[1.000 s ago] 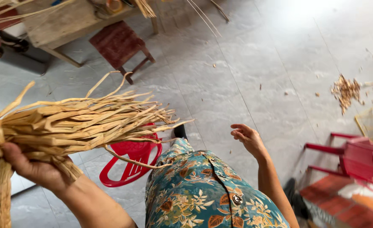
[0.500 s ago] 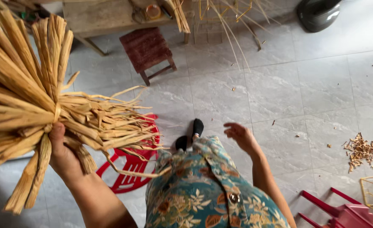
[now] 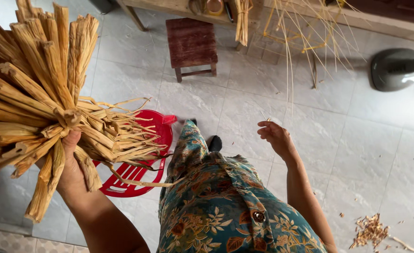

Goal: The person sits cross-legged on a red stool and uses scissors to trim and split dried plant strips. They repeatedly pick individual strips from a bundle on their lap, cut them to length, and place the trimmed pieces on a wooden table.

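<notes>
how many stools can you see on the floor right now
2: a dark wooden stool by the bench at top centre, and a red plastic stool partly hidden behind the dried-fibre bundle in the left hand. Others may be hidden.

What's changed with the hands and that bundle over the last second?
The left hand has raised the bundle of dried straw strips higher and more upright, its grip unchanged. The right hand has lifted slightly and stays free. The red plastic stool and small wooden stool have not moved.

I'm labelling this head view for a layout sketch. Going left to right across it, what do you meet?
Bundle of dried straw strips in the left hand → red plastic stool → brown wooden stool → right hand → grey fan base.
</notes>
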